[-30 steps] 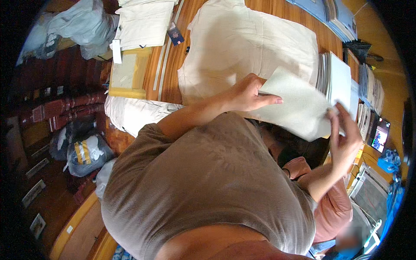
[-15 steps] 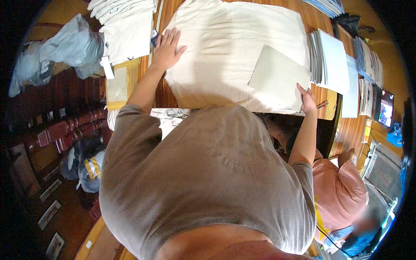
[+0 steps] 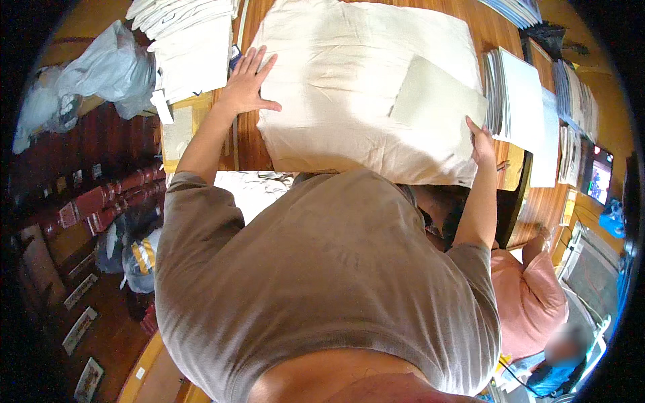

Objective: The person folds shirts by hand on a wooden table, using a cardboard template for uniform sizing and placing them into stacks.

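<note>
A: Where is the card sitting?

B: The pale grey card sheet (image 3: 433, 87) is lying aslant on the right part of a wide cream cloth (image 3: 329, 87), which is covering much of the wooden table (image 3: 248, 144).

A: And the hands?

B: They're staying well apart. The right hand (image 3: 482, 142) is touching the card's lower right edge, thumb uppermost; its other fingers are mostly hiding, so I can't tell whether it's pinching. The left hand (image 3: 247, 87) is spreading its fingers across the cloth's left edge, gripping nothing that I can see.

A: What could be going wrong?

B: A sideways push from the right hand could be skewing the card, or dragging the cloth along with it. Uneven pressure from the left could be deepening those creases.

A: Anything crowding them?

B: A stack of pale boards (image 3: 521, 101) is standing just right of the cloth, so a wide elbow could be knocking it. Folded white cloths (image 3: 191, 57) are lying at the upper left.
</note>
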`<control>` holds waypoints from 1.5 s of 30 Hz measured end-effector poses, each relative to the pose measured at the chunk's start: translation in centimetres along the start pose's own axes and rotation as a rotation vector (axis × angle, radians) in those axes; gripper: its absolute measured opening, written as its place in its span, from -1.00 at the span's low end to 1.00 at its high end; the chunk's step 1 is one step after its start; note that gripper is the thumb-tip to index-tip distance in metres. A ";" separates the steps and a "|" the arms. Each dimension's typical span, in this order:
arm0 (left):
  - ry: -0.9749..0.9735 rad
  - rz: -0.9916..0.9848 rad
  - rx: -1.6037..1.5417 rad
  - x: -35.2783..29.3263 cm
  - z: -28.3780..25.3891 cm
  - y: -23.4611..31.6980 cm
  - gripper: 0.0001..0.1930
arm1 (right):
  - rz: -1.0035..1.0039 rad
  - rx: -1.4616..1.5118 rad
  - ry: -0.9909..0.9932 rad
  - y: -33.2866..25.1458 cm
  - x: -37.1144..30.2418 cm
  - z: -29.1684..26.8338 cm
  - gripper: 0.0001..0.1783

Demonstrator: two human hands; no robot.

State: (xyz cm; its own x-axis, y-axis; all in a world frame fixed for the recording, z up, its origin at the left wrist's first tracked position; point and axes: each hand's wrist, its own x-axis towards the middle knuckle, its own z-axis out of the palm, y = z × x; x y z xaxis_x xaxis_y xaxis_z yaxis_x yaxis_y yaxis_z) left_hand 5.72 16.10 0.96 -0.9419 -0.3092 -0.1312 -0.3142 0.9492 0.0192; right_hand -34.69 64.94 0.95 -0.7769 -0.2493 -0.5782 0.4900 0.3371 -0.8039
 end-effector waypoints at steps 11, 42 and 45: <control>-0.067 0.071 0.036 -0.1 -1.5 1.2 0.55 | -0.081 -0.086 -0.217 -2.2 3.5 8.7 -0.42; -0.154 -0.011 0.315 -2.5 -3.1 -0.3 0.58 | -0.220 -0.431 -0.485 -0.3 -6.8 25.5 -0.54; -0.158 -0.009 0.343 -2.5 -2.9 -0.3 0.56 | -0.208 -0.419 -0.484 -0.3 -7.4 25.8 -0.52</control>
State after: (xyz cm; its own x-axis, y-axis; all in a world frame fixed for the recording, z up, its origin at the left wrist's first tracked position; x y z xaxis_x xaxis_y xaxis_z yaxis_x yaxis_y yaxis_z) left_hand 7.86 16.44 4.21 -0.9011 -0.3298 -0.2815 -0.2388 0.9194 -0.3126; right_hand -18.93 43.29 1.86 -0.5261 -0.6931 -0.4928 0.0787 0.5373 -0.8397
